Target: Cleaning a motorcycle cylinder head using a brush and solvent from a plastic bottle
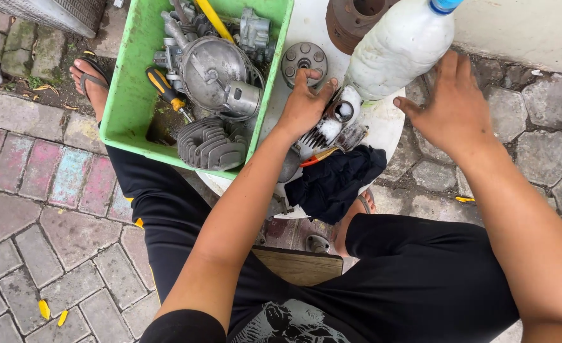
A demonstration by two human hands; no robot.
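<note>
My left hand rests on a small metal engine part wet with white liquid, on a white round stand. A brush with an orange handle lies just under that hand. My right hand hovers with fingers apart beside a tilted plastic bottle of cloudy white liquid with a blue cap; whether it touches the bottle is unclear. A round grey hub with holes lies past my left fingertips.
A green plastic tray at the left holds a finned cylinder, a round metal cover and a yellow-handled screwdriver. A dark cloth hangs off the stand. A rusty brown ring sits at the top. Paving stones surround me.
</note>
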